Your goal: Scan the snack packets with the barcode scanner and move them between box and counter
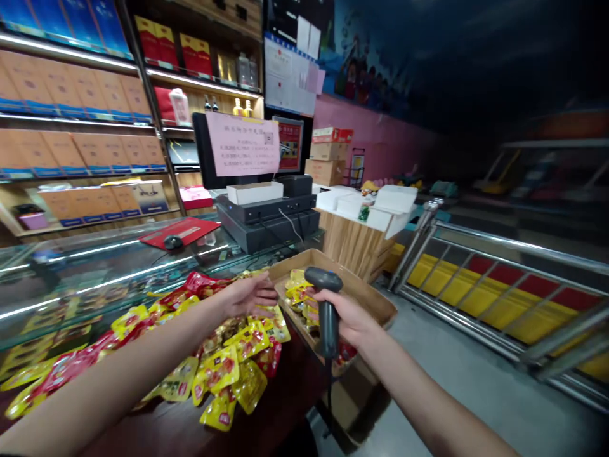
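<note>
A handheld barcode scanner (pixel 327 330) is gripped upright in the right hand (pixel 345 317), its fingers closed around the handle, and is held over a shallow cardboard tray (pixel 366 298) of yellow snack packets (pixel 297 295). The left hand (pixel 250 295) is kept spread, fingers apart, just left of the tray's rim, above a loose heap of yellow and red foil packets (pixel 228 362) on a dark wooden counter (pixel 190 431). Beyond the grip, a black cash register (pixel 266 212) stands on a glass display case (pixel 95 273).
</note>
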The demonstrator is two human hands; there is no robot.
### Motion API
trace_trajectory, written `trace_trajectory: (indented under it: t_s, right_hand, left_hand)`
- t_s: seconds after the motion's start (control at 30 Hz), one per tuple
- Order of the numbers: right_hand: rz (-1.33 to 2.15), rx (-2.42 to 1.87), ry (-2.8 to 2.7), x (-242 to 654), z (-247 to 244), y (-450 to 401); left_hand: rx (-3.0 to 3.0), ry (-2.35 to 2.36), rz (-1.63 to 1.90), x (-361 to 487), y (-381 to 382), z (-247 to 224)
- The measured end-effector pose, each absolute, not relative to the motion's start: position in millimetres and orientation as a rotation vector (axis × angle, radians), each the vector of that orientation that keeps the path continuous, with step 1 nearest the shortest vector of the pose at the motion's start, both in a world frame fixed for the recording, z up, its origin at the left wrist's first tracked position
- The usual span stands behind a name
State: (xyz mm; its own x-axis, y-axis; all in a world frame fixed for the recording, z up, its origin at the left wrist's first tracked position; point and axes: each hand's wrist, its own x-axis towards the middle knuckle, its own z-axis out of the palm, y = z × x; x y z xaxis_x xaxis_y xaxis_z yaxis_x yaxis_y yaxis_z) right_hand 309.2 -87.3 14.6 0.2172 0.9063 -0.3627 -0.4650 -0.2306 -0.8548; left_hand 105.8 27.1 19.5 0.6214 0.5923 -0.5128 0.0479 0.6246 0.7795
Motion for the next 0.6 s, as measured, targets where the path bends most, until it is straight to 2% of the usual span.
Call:
trace_trajectory:
  t_s: [0.33,0.6]
  right_hand:
    - [1.815,-1.128,-0.726,139.8,-11.5,-69.5]
    - [1.711,-1.198,-0.934,67.9,-45.3,-74.3]
  left_hand:
    - [0.637,0.959,0.661,-73.6,-32.4,10.8]
    - [0.431,0.925,0.815,-158.4,-94.0,-47.0]
